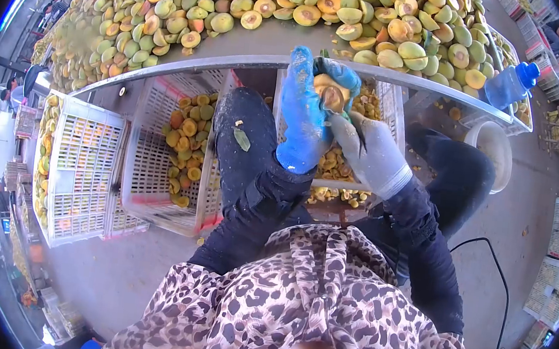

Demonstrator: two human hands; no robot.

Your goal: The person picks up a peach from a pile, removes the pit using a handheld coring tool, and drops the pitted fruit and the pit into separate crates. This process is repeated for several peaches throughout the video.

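Note:
My left hand (300,125), in a blue rubber glove, grips a halved peach (332,98) with its cut, orange-brown face turned up. Close against the fruit's lower edge is my right hand (373,154), in a pale grey glove with the fingers closed. A dark, narrow thing shows at those fingers; its kind I cannot make out. Both hands are above a white crate (395,108) between my knees, which contains peach pieces (335,163). Ahead, a metal table (252,41) bears a large heap of peach halves (306,15), many showing pits.
Left of my leg stands a white plastic crate (145,160) partly filled with peach halves (191,138). Another full crate (82,167) is farther left. A blue bottle (507,86) stands at the table's right edge, near a white bucket (500,146). A black cable (503,286) crosses the floor.

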